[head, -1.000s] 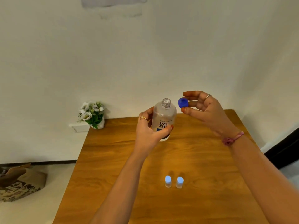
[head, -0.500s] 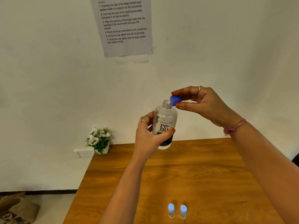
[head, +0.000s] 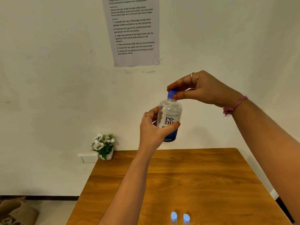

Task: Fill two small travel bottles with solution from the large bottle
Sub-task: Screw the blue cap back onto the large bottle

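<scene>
A plain room in a home is suggested. A wooden desk [head: 186, 179] is set against a white wall [head: 48, 78]. A small flower pot [head: 103, 146] and a taped instruction sheet [head: 134, 31] are seen.

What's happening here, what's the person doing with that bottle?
A person holds a large clear contact lens solution bottle up in the air with the left hand, while the right hand pinches the blue cap sitting on the bottle's neck. Two small travel bottles with pale blue caps stand side by side on the wooden table below, both capped.
</scene>
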Action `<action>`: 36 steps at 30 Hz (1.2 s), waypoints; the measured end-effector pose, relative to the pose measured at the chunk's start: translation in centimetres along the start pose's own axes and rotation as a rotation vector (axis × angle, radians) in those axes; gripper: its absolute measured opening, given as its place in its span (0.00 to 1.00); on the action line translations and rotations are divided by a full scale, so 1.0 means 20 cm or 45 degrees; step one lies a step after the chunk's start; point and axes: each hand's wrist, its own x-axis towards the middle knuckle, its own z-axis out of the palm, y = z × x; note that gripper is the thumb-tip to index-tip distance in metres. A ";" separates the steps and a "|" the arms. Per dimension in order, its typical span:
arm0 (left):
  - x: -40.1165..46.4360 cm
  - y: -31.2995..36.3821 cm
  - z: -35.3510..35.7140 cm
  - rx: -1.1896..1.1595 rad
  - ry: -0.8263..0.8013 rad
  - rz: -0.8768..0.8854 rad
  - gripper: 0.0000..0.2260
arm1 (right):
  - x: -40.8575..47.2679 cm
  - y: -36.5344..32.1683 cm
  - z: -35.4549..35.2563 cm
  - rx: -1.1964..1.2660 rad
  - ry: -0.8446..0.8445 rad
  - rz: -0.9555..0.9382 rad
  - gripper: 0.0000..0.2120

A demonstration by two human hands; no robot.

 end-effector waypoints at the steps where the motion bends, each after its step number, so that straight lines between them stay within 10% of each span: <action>1: 0.00 0.00 0.00 -0.003 0.012 -0.005 0.30 | 0.01 0.00 0.00 0.005 0.018 0.014 0.14; 15: -0.02 -0.06 0.01 0.010 -0.052 -0.081 0.30 | 0.05 -0.01 -0.09 -0.214 -0.360 0.045 0.16; 36: 0.00 -0.15 0.01 0.057 -0.048 -0.154 0.30 | 0.12 0.10 0.09 -0.305 -0.276 0.234 0.17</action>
